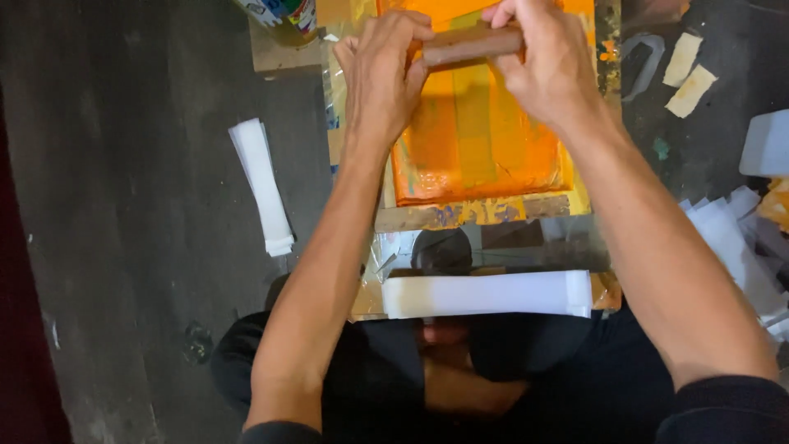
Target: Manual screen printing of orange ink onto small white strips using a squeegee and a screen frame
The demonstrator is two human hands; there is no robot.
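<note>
Left hand grip closed on left end of brown wooden squeegee handle | right hand grip closed on its right end | handle at far edge of orange-inked printing screen frame | white paper strip stack near person, another left on dark floor

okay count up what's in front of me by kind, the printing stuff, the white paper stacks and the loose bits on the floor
Wooden squeegee handle, gripped by left hand and right hand: 1
Orange-inked screen frame: 1
White paper stacks, one at the near edge, one on the floor at left: 2
Cream scraps at upper right: 2
Heap of loose white sheets, uncounted: 1
Total: 7
</note>
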